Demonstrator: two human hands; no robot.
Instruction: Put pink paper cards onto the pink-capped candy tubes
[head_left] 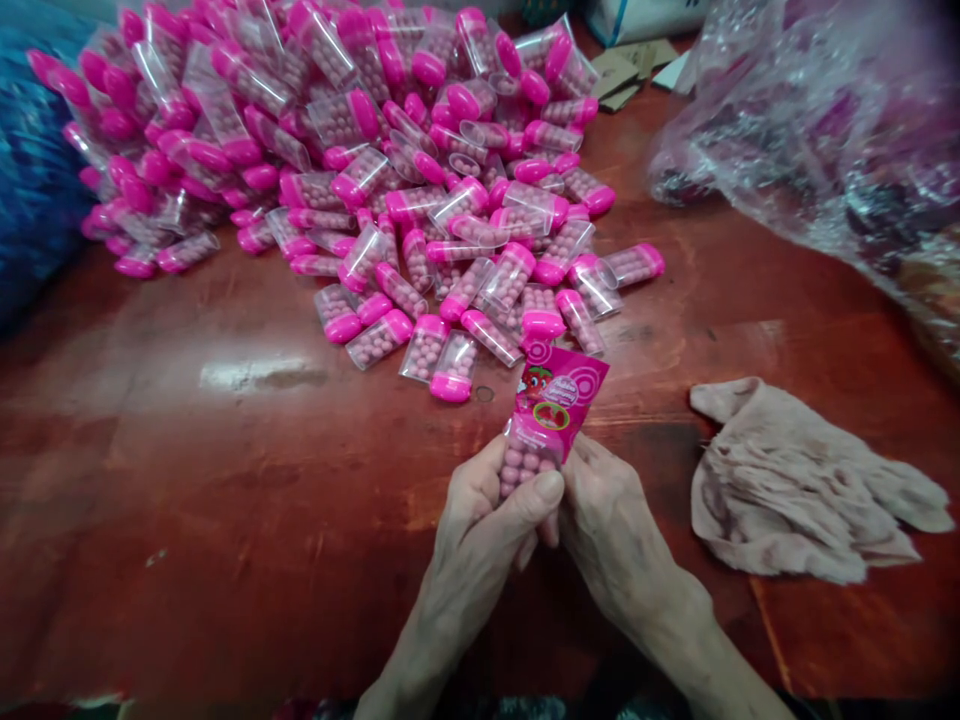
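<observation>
Both hands hold one clear candy container (521, 464) filled with round pink candies, above the table in front of me. A bright pink printed sleeve (559, 400) with a strawberry cartoon covers its far part and flares out past it. My left hand (476, 515) is closed around the near left side, its thumb lying across the near end. My right hand (611, 525) is closed at the right edge of the container and sleeve; its fingertips are mostly hidden. Just beyond lies a large pile of similar candy containers (457, 205) with pink caps, bearing no printed sleeves that I can see.
A crumpled beige cloth (802, 490) lies right of my hands on the reddish-brown table (225, 500). Clear plastic wrapping (810, 120) fills the far right. A blue plastic bag (37, 150) stands at the far left. Cardboard pieces (630, 70) lie at the back.
</observation>
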